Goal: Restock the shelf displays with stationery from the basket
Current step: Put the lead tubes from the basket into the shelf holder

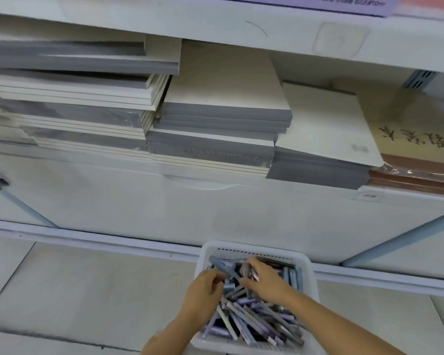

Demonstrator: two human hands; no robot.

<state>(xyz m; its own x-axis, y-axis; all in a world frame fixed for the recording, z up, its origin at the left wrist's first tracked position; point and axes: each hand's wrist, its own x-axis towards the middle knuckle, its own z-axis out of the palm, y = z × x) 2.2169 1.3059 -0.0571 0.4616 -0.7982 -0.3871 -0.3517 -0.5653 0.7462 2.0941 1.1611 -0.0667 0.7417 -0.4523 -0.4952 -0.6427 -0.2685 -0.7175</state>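
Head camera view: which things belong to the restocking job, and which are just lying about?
Job: white basket; pens inside it; left hand and right hand, both gripping pens.
Lying about: stacked grey-spined notebooks; brown-covered pads at right.

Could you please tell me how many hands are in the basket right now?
2. The left hand is at the left side of the white basket, the right hand near its middle, both gripping pens.
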